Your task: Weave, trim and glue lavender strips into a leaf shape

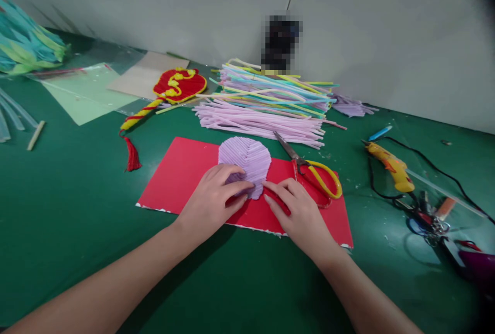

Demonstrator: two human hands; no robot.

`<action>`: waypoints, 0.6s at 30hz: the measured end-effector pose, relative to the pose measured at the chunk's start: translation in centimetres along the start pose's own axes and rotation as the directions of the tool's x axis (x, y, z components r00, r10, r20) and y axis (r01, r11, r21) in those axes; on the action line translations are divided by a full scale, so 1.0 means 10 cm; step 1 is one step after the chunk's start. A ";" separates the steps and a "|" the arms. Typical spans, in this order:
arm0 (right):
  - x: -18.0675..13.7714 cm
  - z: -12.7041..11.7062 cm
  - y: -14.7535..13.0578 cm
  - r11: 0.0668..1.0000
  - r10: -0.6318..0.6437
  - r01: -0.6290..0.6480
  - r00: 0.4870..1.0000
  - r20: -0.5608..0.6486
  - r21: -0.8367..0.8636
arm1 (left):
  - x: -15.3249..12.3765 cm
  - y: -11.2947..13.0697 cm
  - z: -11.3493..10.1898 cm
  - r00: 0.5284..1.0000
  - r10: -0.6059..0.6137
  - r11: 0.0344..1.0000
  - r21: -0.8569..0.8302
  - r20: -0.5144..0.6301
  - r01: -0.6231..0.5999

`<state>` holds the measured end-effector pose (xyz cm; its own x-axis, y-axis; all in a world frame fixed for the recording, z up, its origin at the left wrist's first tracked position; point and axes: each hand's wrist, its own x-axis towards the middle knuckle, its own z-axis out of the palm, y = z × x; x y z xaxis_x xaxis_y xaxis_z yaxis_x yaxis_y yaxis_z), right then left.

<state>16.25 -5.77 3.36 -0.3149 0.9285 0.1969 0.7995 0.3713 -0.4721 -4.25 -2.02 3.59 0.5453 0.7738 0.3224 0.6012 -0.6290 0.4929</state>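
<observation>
With the purple leaf (pixel 253 156) as the middle of the clock, both hands are close in below it. The leaf lies on the red board (pixel 181 169), round end towards 12 o'clock and narrow end towards 6, with slanting ribs meeting along its middle.

The left hand (pixel 216 195) comes in from 7 o'clock, fingers bent and spread over the leaf's lower left part, fingertips on it. The right hand (pixel 296 213) comes in from 5 o'clock, loosely curled, its forefinger at the leaf's lower right edge. I cannot tell whether either hand pinches the leaf or just rests against it.

At 3 o'clock the scissors (pixel 305 162) lie partly over the board, yellow handles near the right hand. Farther out at 3 o'clock is a yellow glue gun (pixel 390 166) with a black cord, and at 4 o'clock a jumble of keys (pixel 435 226).

Just beyond the board, towards 1 o'clock, lies a pile of fuzzy sticks (pixel 263 120), lilac in front, mixed colours behind. At 11 o'clock is a red and yellow fan (pixel 197 85), its red tassel (pixel 132 154) hanging out towards 9. Everything sits on a green table (pixel 240 282).
</observation>
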 end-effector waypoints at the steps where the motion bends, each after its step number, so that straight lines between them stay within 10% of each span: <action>1: 0.00 0.00 0.00 1.000 0.000 0.000 1.000 0.001 0.001 | 0.00 0.00 0.00 1.000 0.001 1.000 -0.001 0.001 -0.001; 18: 0.00 0.00 0.00 1.000 -0.002 0.002 1.000 0.004 -0.016 | 0.01 0.01 -0.03 0.999 0.044 0.992 0.116 0.029 -0.047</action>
<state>16.26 -5.75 3.36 -0.3187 0.9278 0.1942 0.8069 0.3730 -0.4579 -4.34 -1.99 3.92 0.5880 0.7430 0.3198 0.6388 -0.6691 0.3799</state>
